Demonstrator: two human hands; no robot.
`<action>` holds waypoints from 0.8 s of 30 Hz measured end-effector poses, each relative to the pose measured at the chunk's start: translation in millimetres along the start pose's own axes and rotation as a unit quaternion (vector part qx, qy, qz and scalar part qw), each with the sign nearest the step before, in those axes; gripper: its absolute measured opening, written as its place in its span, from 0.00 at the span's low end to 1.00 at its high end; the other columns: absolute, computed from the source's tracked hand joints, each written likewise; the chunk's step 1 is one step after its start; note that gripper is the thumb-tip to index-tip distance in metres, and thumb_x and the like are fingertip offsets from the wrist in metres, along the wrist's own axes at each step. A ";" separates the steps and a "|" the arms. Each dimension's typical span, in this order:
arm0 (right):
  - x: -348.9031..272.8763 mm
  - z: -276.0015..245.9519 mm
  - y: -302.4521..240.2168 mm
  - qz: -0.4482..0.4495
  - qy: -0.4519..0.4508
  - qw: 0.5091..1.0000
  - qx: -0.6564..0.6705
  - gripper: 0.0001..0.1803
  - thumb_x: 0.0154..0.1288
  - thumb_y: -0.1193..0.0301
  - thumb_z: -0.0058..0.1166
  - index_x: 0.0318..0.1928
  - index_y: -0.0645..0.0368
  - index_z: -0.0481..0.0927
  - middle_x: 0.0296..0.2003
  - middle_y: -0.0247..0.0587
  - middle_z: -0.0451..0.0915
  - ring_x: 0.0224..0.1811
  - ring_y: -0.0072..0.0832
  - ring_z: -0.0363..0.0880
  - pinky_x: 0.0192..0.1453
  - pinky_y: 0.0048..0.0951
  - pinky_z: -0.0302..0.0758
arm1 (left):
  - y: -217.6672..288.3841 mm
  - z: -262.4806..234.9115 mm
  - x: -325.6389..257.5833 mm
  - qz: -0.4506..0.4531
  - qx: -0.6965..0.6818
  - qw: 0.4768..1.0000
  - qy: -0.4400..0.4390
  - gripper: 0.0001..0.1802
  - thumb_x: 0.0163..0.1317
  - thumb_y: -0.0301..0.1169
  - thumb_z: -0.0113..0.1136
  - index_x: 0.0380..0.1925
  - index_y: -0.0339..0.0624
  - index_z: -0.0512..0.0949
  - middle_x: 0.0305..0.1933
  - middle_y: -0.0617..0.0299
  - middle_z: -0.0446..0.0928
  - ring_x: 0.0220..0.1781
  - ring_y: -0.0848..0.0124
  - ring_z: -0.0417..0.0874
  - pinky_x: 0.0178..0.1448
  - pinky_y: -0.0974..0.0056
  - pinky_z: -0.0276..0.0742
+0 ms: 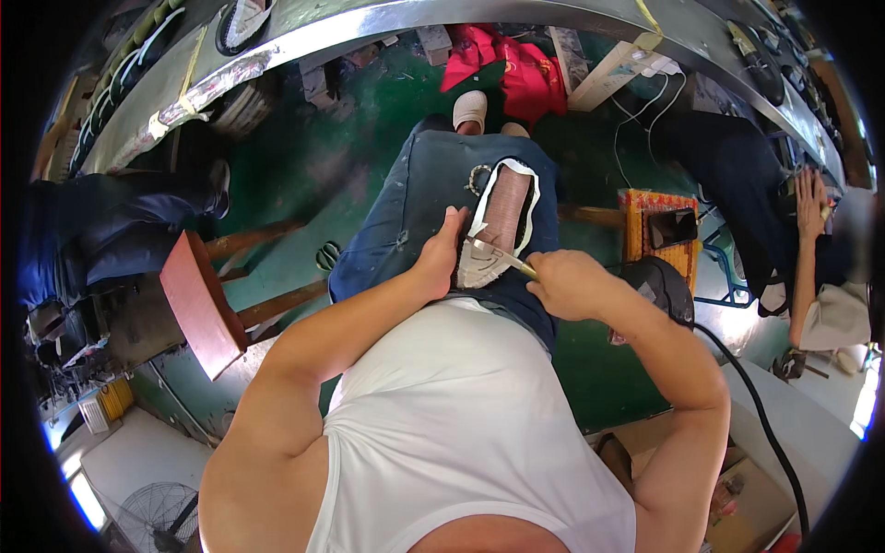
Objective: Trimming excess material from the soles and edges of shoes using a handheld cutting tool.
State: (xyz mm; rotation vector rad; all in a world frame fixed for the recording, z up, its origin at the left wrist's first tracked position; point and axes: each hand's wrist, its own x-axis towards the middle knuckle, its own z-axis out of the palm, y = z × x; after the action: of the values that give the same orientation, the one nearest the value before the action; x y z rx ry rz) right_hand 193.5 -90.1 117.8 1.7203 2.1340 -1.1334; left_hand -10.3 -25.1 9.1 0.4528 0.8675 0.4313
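On my lap lies a shoe upper on a last point(506, 210), sole side up, with a brown bottom and a white folded edge. My left hand point(441, 255) grips its left side near the end closest to me; some fingers are hidden behind it. In my right hand point(570, 284) is a slim metal hand tool point(518, 264) with a brass-coloured shank. The tool's head rests across the near end of the shoe; its exact kind is unclear. A small ring-shaped loop point(477, 179) lies on my trousers beside the shoe.
A metal-edged bench point(369, 39) curves across the far side, with shoes on it. A wooden stool point(205, 304) stands left, near scissors point(327, 255) on the floor. Right are a dark phone point(673, 229) on an orange-patterned seat, a black cable point(761, 405) and another person's hand point(811, 201).
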 end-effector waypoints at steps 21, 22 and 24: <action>5.1 24.6 30.0 0.043 0.225 0.973 0.033 0.19 0.62 0.75 0.55 0.53 0.68 0.72 0.41 0.55 0.78 0.47 0.54 0.78 0.51 0.49 0.74 | -14.6 -15.0 26.3 0.385 0.543 0.742 0.081 0.26 0.73 0.35 0.43 0.68 0.35 0.63 0.71 0.40 0.61 0.72 0.49 0.64 0.73 0.58 0.62; 5.5 34.4 35.0 0.045 0.225 0.973 0.032 0.19 0.62 0.75 0.55 0.53 0.68 0.72 0.41 0.55 0.78 0.47 0.54 0.78 0.51 0.49 0.74 | -12.2 -14.7 26.1 0.395 0.560 0.726 0.063 0.26 0.73 0.35 0.44 0.68 0.38 0.64 0.72 0.41 0.60 0.72 0.48 0.64 0.73 0.57 0.63; 6.3 54.0 45.8 0.043 0.277 0.956 0.087 0.15 0.64 0.75 0.54 0.50 0.65 0.73 0.39 0.54 0.79 0.44 0.53 0.80 0.47 0.48 0.75 | -4.4 -12.0 23.3 0.405 0.577 0.708 0.046 0.26 0.72 0.35 0.45 0.69 0.40 0.64 0.73 0.41 0.58 0.72 0.47 0.64 0.72 0.56 0.65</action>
State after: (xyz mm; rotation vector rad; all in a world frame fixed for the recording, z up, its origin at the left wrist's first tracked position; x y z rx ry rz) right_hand 215.5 -118.3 56.3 2.4216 2.2657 -0.9130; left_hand -5.8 -13.9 -14.5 2.0576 0.9270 0.6768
